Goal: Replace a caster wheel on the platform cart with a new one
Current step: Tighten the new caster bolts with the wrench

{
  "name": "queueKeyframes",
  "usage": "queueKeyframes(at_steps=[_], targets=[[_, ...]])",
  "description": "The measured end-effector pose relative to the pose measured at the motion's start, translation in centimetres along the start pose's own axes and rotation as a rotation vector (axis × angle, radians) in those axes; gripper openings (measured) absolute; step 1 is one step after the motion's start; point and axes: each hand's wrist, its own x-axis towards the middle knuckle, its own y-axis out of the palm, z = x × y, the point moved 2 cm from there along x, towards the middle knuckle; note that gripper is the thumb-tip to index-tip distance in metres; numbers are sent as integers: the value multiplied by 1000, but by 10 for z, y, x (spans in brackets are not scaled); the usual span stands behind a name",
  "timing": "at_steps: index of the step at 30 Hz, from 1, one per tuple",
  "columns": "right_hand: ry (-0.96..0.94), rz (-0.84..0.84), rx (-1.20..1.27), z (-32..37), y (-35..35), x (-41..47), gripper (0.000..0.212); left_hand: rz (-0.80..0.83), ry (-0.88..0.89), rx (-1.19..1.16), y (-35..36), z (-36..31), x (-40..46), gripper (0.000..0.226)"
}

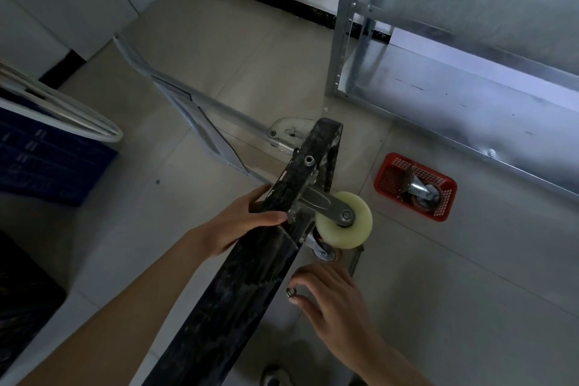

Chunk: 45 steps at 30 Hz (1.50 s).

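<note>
The black platform cart [238, 285] stands tipped on its edge, running from the bottom centre up to the middle. A pale yellowish caster wheel [344, 220] in a metal bracket sticks out from its underside to the right. My left hand [241, 222] grips the cart's edge beside the caster's plate. My right hand [332, 307] hovers low beside the cart and pinches a small metal ring-shaped nut or washer [289, 293] between thumb and finger. Another caster [322, 249] lies on the floor under the pale wheel, partly hidden. A bolt end [309, 161] shows on the cart's edge.
A red plastic basket [415, 186] on the tiled floor at the right holds another caster. A metal shelving rack [438, 78] fills the upper right. The cart's folded handle [194, 103] lies on the floor beyond. A dark blue crate [47, 163] stands at the left.
</note>
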Motion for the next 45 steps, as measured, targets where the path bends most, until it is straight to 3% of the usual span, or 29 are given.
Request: queueKeyframes(at_steps=[4,12,17,23,26,30,39,42,45], targets=[[-88,-18,-9,-10,-2,-7,8,-26,35,-4,-1,3,2,106],[-329,-177,-119,-46,1,23,13,-85,218,297,-5,-11,7,115],[-531,-291,-178,-43,9,30,14,-141,327,332,-3,-4,3,101],[-664,-543,-261,-61,17,29,25,-181,387,350,-2,5,0,94],[-698,-606,-291,-68,19,24,27,-179,387,313,-3,9,1,110],[-696,-669,-350,-76,21,23,18,-134,409,272,0,9,0,79],[-697,-779,-343,-83,36,18,10,-99,493,419,5,7,-10,82],[-748,-739,-345,-75,43,20,7,-100,499,452,-2,5,-7,96],[-753,-664,-410,-72,53,26,9,-54,531,471,-5,4,-6,94]])
